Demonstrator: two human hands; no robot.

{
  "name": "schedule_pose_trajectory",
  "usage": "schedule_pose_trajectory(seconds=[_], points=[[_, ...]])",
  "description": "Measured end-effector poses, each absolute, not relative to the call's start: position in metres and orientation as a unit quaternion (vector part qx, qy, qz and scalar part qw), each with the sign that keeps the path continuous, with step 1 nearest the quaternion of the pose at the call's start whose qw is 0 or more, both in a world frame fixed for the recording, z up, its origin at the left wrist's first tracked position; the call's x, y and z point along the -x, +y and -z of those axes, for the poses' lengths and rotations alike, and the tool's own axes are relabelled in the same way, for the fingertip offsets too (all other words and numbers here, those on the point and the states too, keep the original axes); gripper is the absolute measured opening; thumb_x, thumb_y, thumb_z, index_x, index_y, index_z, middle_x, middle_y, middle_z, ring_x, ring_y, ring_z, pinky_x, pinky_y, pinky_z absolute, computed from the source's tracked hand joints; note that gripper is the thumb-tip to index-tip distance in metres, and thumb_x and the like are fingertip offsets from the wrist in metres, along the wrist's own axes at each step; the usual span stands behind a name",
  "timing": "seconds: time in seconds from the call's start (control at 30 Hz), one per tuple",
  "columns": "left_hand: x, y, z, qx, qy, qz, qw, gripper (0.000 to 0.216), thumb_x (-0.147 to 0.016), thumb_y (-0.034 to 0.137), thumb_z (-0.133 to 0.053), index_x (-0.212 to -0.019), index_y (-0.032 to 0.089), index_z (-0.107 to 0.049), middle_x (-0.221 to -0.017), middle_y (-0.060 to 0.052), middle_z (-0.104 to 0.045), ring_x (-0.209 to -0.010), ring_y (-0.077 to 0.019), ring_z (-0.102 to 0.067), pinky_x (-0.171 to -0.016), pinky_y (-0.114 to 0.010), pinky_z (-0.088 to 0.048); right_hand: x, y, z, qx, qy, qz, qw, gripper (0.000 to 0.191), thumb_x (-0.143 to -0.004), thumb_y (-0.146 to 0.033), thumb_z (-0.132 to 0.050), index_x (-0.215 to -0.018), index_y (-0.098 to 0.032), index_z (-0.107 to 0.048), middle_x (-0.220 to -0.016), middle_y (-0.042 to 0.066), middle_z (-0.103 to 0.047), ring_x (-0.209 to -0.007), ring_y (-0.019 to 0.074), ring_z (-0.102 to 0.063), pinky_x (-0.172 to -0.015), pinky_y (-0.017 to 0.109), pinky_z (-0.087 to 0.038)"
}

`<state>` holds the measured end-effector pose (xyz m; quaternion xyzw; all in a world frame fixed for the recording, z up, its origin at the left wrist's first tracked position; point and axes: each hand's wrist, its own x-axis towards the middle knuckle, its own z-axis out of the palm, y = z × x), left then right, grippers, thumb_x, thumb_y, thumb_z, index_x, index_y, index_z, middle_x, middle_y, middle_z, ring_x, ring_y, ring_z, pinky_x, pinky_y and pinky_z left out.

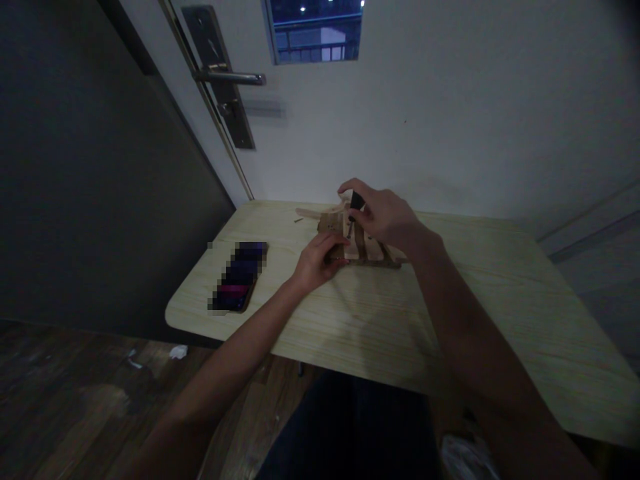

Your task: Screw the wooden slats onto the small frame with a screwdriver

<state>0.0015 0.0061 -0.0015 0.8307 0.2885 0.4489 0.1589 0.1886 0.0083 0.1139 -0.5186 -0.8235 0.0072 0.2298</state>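
Observation:
A small wooden piece with light and dark brown stripes (364, 248) lies on the table, partly hidden by my hands. My right hand (387, 213) grips a screwdriver (357, 201) by its black handle from above. The tool stands roughly upright, its thin shaft pointing down at the wood; whether the tip sits in a screw is too small to tell. With bent fingers on top and the thumb at the near edge, my left hand (319, 259) holds the left part of the wooden piece. Behind it is a pale, curved wooden strip (307, 213).
A small, thin screw-like item (299, 220) lies left of the wood. On the left of the pale wooden table (295, 327) rests a phone (240, 280), partly pixelated. A white door (320, 133) with a metal handle (233, 78) rises behind the table's far edge.

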Motion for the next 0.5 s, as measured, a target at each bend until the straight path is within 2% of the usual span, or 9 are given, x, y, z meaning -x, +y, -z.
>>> schedule_pose_trajectory(seconds=[0.17,0.3,0.43,0.5], points=[[-0.001,0.0055,0.0004,-0.833,0.286,-0.447,0.156,0.029,-0.086,0.027,-0.071,-0.112,0.018,-0.064,-0.113,-0.012,-0.069,-0.11,-0.0239,-0.064,-0.096,-0.041,-0.053,-0.1876,0.0123,-0.114,0.568,-0.792,0.031,0.221,0.027,-0.092,-0.032,-0.056,-0.117,-0.028,-0.065,-0.088,0.003,-0.074,-0.077,0.0211,-0.065,-0.065,0.03,-0.039],[-0.0011,0.0064,0.0012,-0.833,0.28,-0.453,0.153,0.028,-0.086,0.027,-0.072,-0.111,0.018,-0.063,-0.112,-0.011,-0.069,-0.109,-0.0233,-0.064,-0.094,-0.041,-0.053,-0.1859,0.0132,-0.113,0.574,-0.786,0.053,0.224,0.04,-0.089,-0.034,-0.061,-0.128,-0.025,-0.057,-0.083,0.003,-0.072,-0.073,0.021,-0.064,-0.063,0.029,-0.037],[-0.0014,0.0062,0.001,-0.833,0.28,-0.455,0.147,0.028,-0.085,0.027,-0.073,-0.11,0.018,-0.063,-0.112,-0.011,-0.069,-0.108,-0.0234,-0.064,-0.093,-0.039,-0.053,-0.183,0.0089,-0.1174,0.585,-0.783,0.059,0.202,0.025,-0.089,-0.036,-0.062,-0.112,-0.024,-0.062,-0.084,0.004,-0.073,-0.075,0.0216,-0.064,-0.062,0.029,-0.037],[-0.0013,0.0057,0.0006,-0.833,0.286,-0.449,0.15,0.028,-0.085,0.027,-0.073,-0.11,0.018,-0.063,-0.112,-0.011,-0.069,-0.108,-0.0237,-0.064,-0.093,-0.039,-0.053,-0.1823,0.0055,-0.1209,0.587,-0.783,0.048,0.202,0.025,-0.091,-0.039,-0.06,-0.111,-0.025,-0.063,-0.087,0.004,-0.073,-0.077,0.022,-0.065,-0.064,0.029,-0.039]])
